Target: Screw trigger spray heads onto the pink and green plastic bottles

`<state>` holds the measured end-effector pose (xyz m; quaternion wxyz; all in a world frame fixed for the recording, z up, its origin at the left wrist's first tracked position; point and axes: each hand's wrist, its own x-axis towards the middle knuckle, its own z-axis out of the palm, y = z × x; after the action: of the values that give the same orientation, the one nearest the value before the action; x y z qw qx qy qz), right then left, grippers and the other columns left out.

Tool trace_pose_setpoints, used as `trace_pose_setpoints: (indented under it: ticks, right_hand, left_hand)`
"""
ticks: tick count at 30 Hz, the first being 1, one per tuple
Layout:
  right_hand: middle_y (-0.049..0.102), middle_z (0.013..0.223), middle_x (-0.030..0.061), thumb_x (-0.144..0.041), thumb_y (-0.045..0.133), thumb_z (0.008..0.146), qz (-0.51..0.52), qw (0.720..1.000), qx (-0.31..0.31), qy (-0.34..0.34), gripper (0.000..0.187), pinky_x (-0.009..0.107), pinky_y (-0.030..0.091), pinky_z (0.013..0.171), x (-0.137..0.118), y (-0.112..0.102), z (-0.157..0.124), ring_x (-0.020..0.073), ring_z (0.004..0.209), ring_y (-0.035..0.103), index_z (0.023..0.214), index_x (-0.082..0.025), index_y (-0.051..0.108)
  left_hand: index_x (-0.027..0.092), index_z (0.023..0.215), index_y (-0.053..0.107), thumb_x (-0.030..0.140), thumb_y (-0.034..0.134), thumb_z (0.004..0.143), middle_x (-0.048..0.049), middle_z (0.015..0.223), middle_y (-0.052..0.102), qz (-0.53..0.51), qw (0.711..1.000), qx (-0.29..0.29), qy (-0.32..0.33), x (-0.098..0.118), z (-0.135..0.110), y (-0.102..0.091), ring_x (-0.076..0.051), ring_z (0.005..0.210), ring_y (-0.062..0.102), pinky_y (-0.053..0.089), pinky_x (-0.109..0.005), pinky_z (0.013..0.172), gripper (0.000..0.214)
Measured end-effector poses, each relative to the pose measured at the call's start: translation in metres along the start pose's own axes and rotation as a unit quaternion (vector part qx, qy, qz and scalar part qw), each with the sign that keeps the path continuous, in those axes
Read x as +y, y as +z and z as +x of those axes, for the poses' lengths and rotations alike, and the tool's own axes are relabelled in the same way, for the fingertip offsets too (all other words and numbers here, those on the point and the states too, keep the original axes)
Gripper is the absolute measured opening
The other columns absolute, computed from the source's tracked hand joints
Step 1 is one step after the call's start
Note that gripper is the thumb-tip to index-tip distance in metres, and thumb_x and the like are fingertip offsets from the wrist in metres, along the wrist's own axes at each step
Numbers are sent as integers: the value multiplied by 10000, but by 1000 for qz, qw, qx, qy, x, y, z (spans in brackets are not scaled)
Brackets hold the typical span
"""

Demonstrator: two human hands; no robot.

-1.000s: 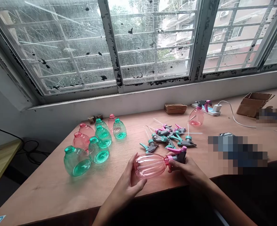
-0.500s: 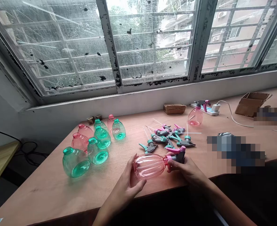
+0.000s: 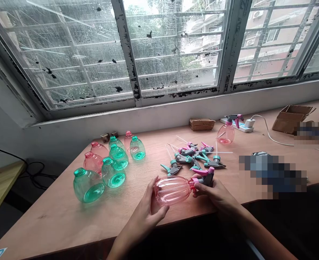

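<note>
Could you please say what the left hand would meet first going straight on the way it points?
Beyond the translucent pink rounded plastic bottle in its grip, the left hand would probably meet the leftmost grey-and-teal plastic trigger sprayer, though depth is unclear.

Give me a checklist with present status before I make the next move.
1. Left hand around the ribbed pink bottle: ok.
2. Right hand on the gray-and-pink trigger sprayer at the bottle's neck: ok.
3. Sprayer fully tightened: cannot tell.
4. Held bottle upright: not ok, it is on its side.
5. Green bottles apart from both hands: ok.
6. Green bottles fitted with sprayers: not ok, mouths open.
</note>
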<state>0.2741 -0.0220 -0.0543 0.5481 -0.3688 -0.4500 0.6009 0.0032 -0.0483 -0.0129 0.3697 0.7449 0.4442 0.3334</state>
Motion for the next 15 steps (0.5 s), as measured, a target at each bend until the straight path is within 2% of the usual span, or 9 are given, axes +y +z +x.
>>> trace_pose_setpoints:
  ticks: [8, 15]
  right_hand:
    - [667, 802, 20, -436, 821, 786, -12, 1000, -26, -12, 398, 318, 584, 632, -1, 0, 0, 178, 693, 640, 1031, -180, 641]
    - [670, 743, 18, -510, 801, 782, -42, 999, -15, 1, 451, 307, 545, 609, -2, 1, 0, 170, 631, 626, 1005, -163, 618]
  left_hand:
    - [274, 1550, 226, 291, 638, 926, -81, 1602, 339, 8, 1000, -4, -4, 1, 0, -1, -302, 1464, 324, 213, -468, 1237, 748]
    - [255, 1544, 245, 282, 682, 901, -103, 1586, 364, -24, 1000, 1, -4, -1, 0, 1, -301, 1450, 353, 257, -458, 1226, 778]
